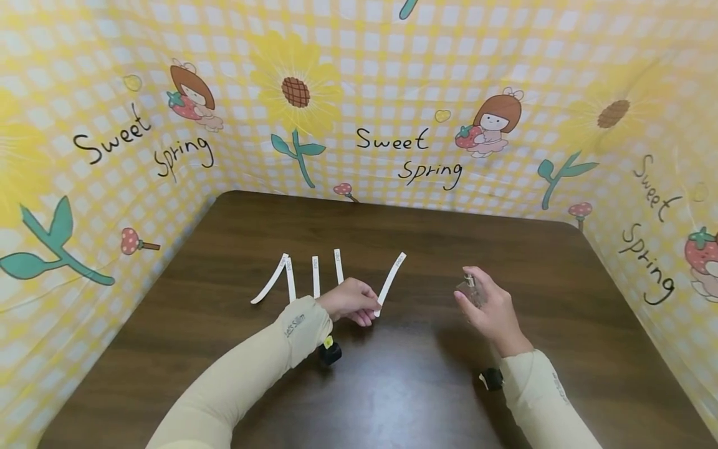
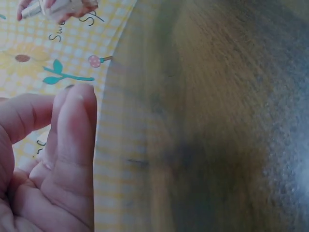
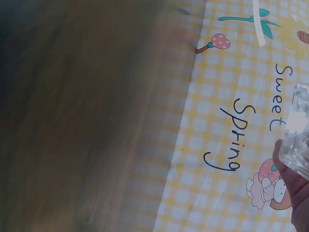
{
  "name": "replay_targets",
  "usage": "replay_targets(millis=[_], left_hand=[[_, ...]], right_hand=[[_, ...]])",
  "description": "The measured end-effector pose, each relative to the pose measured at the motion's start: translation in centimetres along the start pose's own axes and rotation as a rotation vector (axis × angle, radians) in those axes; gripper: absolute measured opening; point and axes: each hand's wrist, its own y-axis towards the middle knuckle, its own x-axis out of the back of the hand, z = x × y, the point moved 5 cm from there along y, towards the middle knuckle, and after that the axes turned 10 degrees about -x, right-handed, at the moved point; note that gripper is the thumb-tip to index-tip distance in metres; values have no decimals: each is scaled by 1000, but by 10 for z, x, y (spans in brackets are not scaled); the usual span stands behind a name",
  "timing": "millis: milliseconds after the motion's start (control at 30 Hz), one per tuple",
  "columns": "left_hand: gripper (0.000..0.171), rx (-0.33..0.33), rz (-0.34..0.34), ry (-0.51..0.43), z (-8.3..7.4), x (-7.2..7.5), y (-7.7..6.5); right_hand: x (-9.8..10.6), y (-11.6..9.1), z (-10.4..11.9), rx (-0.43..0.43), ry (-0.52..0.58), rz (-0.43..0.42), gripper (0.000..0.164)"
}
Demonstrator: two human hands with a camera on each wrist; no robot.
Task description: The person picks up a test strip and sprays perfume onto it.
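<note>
My left hand (image 1: 350,300) pinches the lower end of a white paper test strip (image 1: 391,280), which tilts up and to the right. Off to the right, my right hand (image 1: 496,312) grips a small clear glass perfume spray bottle (image 1: 471,290), its index finger on top at the spray head. The bottle stands apart from the strip, with a gap between them. In the right wrist view the clear glass (image 3: 295,130) shows at the right edge, and the strip (image 3: 259,24) hangs near the top. Thumb and fingers of the left hand (image 2: 63,150) meet in the left wrist view.
Several more white paper strips (image 1: 315,274) lie on the dark wooden table (image 1: 426,386) beyond and left of my left hand, its wrist overlapping some. A yellow checked cloth (image 1: 381,87) with printed flowers walls the table. Black wrist cameras (image 1: 330,352) hang below both cuffs.
</note>
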Motion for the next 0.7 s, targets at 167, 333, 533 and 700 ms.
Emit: replay_targets(millis=[167,333,533,700], left_hand=[[4,3,50,-20,-7,3,-9],[4,0,108,-31,-11,3,-19],[9,1,164,10,-15,8,-31],[9,-14,175,23,-20,14,-36]], right_hand=[[-12,9,6,-66,33,76,54],[-25,16,14,-64,46,110,52],[-38,25,24,13,35,100,51],[-42,26,30,108,-16,40,39]])
